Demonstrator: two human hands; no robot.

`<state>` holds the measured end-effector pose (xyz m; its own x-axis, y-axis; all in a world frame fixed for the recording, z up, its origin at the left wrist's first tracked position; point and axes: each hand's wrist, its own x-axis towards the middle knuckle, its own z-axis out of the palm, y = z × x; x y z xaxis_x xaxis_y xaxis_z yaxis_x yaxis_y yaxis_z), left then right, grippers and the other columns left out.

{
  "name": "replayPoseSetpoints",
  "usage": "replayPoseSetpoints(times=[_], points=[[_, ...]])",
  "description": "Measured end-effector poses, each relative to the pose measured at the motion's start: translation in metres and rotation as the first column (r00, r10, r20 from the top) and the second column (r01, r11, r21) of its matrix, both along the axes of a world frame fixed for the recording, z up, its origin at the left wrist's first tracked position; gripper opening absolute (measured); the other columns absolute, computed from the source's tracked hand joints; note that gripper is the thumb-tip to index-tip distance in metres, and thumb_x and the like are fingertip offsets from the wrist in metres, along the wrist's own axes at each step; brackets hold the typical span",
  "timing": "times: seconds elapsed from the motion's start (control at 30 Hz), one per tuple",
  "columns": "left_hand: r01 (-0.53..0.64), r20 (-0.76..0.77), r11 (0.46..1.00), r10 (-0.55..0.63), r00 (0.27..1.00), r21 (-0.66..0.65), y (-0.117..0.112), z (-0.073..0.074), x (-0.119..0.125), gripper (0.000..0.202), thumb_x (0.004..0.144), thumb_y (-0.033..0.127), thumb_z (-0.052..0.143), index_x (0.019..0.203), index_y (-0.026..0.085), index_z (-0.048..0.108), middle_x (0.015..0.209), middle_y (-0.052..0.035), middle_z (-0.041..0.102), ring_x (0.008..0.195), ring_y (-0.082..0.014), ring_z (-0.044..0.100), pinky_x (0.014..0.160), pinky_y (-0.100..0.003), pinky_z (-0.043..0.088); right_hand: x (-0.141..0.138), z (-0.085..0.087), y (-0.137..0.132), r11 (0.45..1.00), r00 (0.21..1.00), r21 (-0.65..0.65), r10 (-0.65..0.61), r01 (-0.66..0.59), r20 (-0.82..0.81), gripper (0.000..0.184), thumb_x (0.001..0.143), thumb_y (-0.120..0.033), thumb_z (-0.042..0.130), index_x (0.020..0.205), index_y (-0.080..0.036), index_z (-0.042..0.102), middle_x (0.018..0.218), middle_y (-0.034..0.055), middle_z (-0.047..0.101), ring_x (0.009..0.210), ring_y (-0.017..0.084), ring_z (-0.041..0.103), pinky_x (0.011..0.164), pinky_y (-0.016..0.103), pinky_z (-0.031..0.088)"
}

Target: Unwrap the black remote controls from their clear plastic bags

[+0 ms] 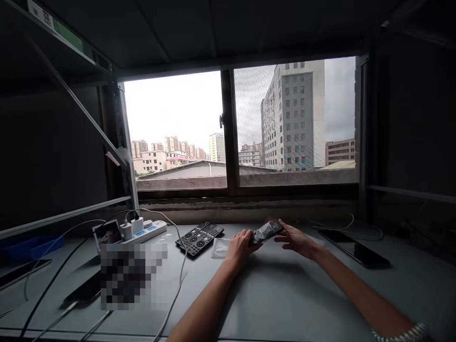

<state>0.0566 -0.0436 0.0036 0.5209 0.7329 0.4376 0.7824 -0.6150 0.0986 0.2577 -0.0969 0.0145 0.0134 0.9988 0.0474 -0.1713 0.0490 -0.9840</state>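
Observation:
Over the desk, a dark, flat, oblong item in crinkled clear plastic is held tilted up; its exact kind is not plain. My left hand is closed around its near left end. At the far right end, my right hand grips the edge with its fingertips, its lower fingers spread apart. Just left of my left hand lies a clear plastic bag. Beyond it, black remote controls with round button pads lie side by side.
A white power strip with plugged chargers stands at the left. White cables run across the desk. Dark phones lie left, near a blue tray. A large black phone or tablet lies right. A shelf hangs overhead.

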Motion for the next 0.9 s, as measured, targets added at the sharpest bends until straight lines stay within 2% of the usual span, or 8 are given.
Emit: replayPoseSetpoints(times=[0.17,0.4,0.53,0.63,0.77,0.9], points=[[0.025,0.021,1.000,-0.025,0.999,0.005,-0.002,0.001,0.003,0.032,0.082,0.047,0.056,0.105,0.024,0.053,0.101,-0.0015,0.060,0.093,-0.0194,0.057,0.080,-0.029,0.038,0.006,-0.004,0.006,0.998,0.993,0.032,0.043,-0.046,0.111,0.034,0.076,-0.057,0.059,0.100,-0.034,0.065,0.101,0.0014,0.061,0.075,0.013,0.055,0.056,0.021,0.039],[0.096,-0.007,0.995,-0.096,0.995,0.010,-0.006,0.003,0.007,0.038,0.079,0.053,0.058,0.106,0.027,0.053,0.100,-0.0008,0.059,0.091,-0.0191,0.057,0.080,-0.029,0.038,0.008,-0.006,0.004,0.999,0.955,0.030,0.014,-0.023,0.297,0.052,0.067,-0.051,0.069,0.113,-0.028,0.060,0.081,-0.0004,0.058,0.065,0.009,0.047,0.058,0.019,0.037],[0.124,-0.023,0.992,-0.124,0.992,0.024,-0.009,0.004,0.010,0.038,0.079,0.053,0.057,0.106,0.026,0.054,0.098,-0.0009,0.059,0.088,-0.0187,0.057,0.079,-0.029,0.039,0.006,-0.008,0.004,1.000,0.926,0.026,-0.003,-0.008,0.377,0.046,0.066,-0.043,0.069,0.108,-0.026,0.064,0.078,-0.0005,0.058,0.060,0.008,0.043,0.055,0.018,0.036],[0.149,-0.023,0.988,-0.148,0.989,0.042,-0.011,0.004,0.011,0.039,0.078,0.053,0.058,0.107,0.027,0.055,0.096,-0.0003,0.059,0.088,-0.0184,0.057,0.079,-0.028,0.040,0.004,-0.010,0.005,0.999,0.913,0.044,-0.011,-0.008,0.408,0.038,0.066,-0.042,0.067,0.100,-0.025,0.067,0.072,0.0000,0.057,0.056,0.008,0.040,0.051,0.019,0.036],[0.163,-0.016,0.986,-0.162,0.987,0.031,-0.013,0.005,0.012,0.040,0.077,0.052,0.060,0.108,0.028,0.054,0.097,0.0000,0.058,0.089,-0.0183,0.057,0.080,-0.028,0.040,0.000,-0.011,0.004,0.994,0.918,0.108,-0.047,0.005,0.393,0.030,0.068,-0.043,0.066,0.090,-0.023,0.071,0.062,0.0003,0.054,0.049,0.008,0.037,0.043,0.019,0.031],[0.153,-0.042,0.988,-0.152,0.987,0.026,-0.014,0.005,0.013,0.040,0.077,0.052,0.060,0.108,0.027,0.055,0.099,-0.0009,0.059,0.087,-0.0191,0.058,0.080,-0.029,0.041,-0.008,-0.010,0.002,0.984,0.936,0.170,-0.107,0.051,0.337,0.018,0.065,-0.033,0.070,0.077,-0.021,0.072,0.055,0.0009,0.054,0.046,0.009,0.037,0.038,0.020,0.027]])
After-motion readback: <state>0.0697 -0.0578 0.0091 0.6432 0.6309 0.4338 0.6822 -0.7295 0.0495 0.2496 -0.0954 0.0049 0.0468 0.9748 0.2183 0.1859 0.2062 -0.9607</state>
